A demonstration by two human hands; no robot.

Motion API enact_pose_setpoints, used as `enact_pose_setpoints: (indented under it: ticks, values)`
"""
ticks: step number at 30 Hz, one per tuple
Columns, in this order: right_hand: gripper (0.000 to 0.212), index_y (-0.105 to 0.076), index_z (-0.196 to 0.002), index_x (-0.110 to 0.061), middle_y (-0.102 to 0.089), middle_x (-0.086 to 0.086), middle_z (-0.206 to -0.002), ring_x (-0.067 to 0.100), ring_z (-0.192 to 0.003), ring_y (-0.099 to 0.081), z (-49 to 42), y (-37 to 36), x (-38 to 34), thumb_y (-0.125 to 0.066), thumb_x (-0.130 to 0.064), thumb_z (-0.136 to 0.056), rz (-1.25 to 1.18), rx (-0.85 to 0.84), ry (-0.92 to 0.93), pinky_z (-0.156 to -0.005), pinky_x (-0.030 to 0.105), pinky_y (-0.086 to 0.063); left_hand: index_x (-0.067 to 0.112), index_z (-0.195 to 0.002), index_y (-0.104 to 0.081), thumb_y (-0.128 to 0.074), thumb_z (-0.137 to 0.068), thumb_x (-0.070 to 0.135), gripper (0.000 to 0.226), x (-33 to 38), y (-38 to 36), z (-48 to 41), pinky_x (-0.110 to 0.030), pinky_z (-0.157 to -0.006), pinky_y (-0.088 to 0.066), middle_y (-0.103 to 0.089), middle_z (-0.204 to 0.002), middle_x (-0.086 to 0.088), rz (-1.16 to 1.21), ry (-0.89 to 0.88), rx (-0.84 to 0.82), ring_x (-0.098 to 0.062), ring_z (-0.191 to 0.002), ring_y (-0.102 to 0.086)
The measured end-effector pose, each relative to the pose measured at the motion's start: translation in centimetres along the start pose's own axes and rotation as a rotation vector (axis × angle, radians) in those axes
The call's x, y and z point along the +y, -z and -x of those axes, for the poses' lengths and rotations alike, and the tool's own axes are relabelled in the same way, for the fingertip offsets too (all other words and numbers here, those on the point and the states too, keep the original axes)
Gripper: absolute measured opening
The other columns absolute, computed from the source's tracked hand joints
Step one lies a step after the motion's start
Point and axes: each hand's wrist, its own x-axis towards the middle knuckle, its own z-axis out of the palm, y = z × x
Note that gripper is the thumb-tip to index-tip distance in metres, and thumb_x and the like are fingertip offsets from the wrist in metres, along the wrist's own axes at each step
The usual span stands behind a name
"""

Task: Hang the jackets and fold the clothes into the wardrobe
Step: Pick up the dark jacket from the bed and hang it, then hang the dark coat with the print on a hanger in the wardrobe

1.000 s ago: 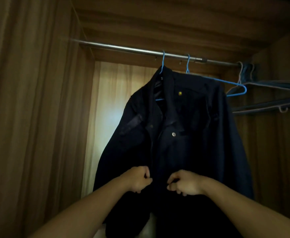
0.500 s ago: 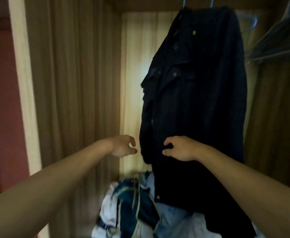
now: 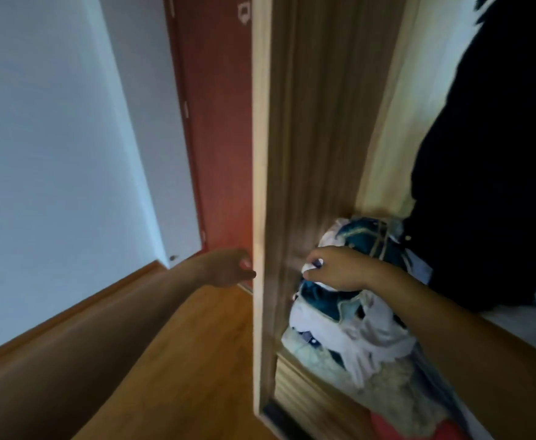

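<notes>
Open wardrobe (image 3: 308, 138) beside a pale wall (image 3: 53, 154) and a red-brown door (image 3: 219, 138).
The dark jacket (image 3: 498, 154) hangs inside at the upper right, with the pile of clothes (image 3: 355, 325) in the bottom below it. The right hand (image 3: 339, 269) pinches white cloth on top of the pile. The left hand (image 3: 225, 268) hovers by the wardrobe's front edge over the wooden floor (image 3: 222, 360), its fingers loosely curled and holding nothing.

A dark jacket (image 3: 489, 154) hangs inside the open wardrobe (image 3: 311, 122), toward its right side, its hem reaching down behind the heaped clothes. The wardrobe is wood-grained with a pale front edge. The pile of clothes (image 3: 355, 322), crumpled white, teal and light blue, lies unfolded on the wardrobe's bottom against its left wall. The right hand (image 3: 339, 269) pinches a white fold near the top.
</notes>
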Motion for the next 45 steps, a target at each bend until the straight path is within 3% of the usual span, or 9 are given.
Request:
enact_pose_setpoints:
  ticks: [3, 7, 12, 16, 21, 24, 28, 45]
  values:
    - [0.042, -0.061, -0.126, -0.021, -0.066, 0.002, -0.125, 0.021, -0.105, -0.062, -3.1, -3.5, -4.9, -0.061, -0.050, -0.096, -0.030, -0.064, 0.100, -0.095, 0.037, -0.052, 0.015, -0.129, -0.064, -0.061, -0.099, 0.033, 0.035, -5.9, -0.7, 4.3, -0.035, -0.104, -0.046, -0.064, -0.129, -0.002, 0.000, 0.152, 0.048, -0.020, -0.119, -0.061]
    - [0.050, -0.056, -0.139, -0.022, -0.058, 0.000, -0.139, 0.021, -0.120, -0.059, -7.0, -7.1, -12.7, -0.060, -0.049, -0.097, -0.026, -0.139, 0.225, -0.094, 0.033, -0.048, 0.018, -0.130, -0.062, -0.061, -0.098, 0.037, 0.037, -13.4, -1.1, 10.0, -0.025, -0.084, -0.042, -0.064, -0.125, -0.003, -0.001, 0.359, 0.084, -0.015, -0.102, -0.059]
    - [0.050, -0.057, -0.138, -0.021, -0.061, 0.005, -0.136, 0.020, -0.115, -0.058, -12.3, -11.6, -24.1, -0.060, -0.049, -0.097, 0.032, -0.217, 0.369, -0.090, 0.032, -0.046, 0.020, -0.138, -0.055, -0.058, -0.099, 0.042, 0.044, -23.9, -1.4, 17.8, -0.036, -0.100, -0.050, -0.063, -0.131, -0.003, 0.070, 0.620, 0.092, -0.022, -0.117, -0.061]
    - [0.050, -0.057, -0.139, -0.023, -0.057, 0.004, -0.143, 0.024, -0.126, -0.056, -15.5, -15.2, -34.0, -0.059, -0.051, -0.097, 0.131, -0.249, 0.480, -0.103, 0.038, -0.047, 0.019, -0.139, -0.053, -0.058, -0.099, 0.042, 0.046, -32.4, -1.3, 24.7, -0.037, -0.099, -0.053, -0.065, -0.129, -0.002, 0.107, 0.789, 0.102, -0.019, -0.114, -0.063]
    - [0.050, -0.056, -0.140, -0.025, -0.058, 0.004, -0.143, 0.024, -0.119, -0.060, -18.7, -19.5, -45.6, -0.056, -0.053, -0.098, 0.189, -0.266, 0.621, -0.091, 0.035, -0.048, 0.020, -0.138, -0.053, -0.057, -0.099, 0.043, 0.045, -40.1, -0.6, 31.6, -0.037, -0.098, -0.054, -0.065, -0.129, -0.002, 0.135, 0.958, 0.187, -0.019, -0.113, -0.063]
    - [0.050, -0.054, -0.142, -0.026, -0.060, 0.004, -0.140, 0.024, -0.118, -0.061, -19.7, -21.7, -51.9, -0.052, -0.053, -0.099, 0.248, -0.276, 0.709, -0.082, 0.032, -0.042, 0.020, -0.139, -0.053, -0.057, -0.099, 0.042, 0.045, -43.2, -0.5, 35.0, -0.035, -0.096, -0.054, -0.064, -0.130, -0.001, 0.161, 1.037, 0.211, -0.018, -0.113, -0.062]
    - [0.049, -0.054, -0.141, -0.027, -0.058, 0.005, -0.145, 0.027, -0.126, -0.057, -21.6, -24.6, -58.7, -0.052, -0.053, -0.099, 0.281, -0.309, 0.801, -0.095, 0.036, -0.048, 0.020, -0.139, -0.053, -0.059, -0.098, 0.041, 0.047, -47.3, -0.4, 39.2, -0.035, -0.093, -0.056, -0.065, -0.127, -0.001, 0.226, 1.169, 0.264, -0.016, -0.108, -0.064]
    - [0.049, -0.049, -0.144, -0.030, -0.059, 0.001, -0.140, 0.022, -0.122, -0.057, -38.9, -30.9, -87.8, -0.048, -0.052, -0.101, 0.393, -0.474, 1.231, -0.096, 0.038, -0.048, 0.019, -0.145, -0.047, -0.058, -0.100, 0.038, 0.050, -66.9, 4.3, 42.9, -0.035, -0.094, -0.056, -0.062, -0.133, -0.003, 0.420, 1.593, 0.461, -0.018, -0.111, -0.063]
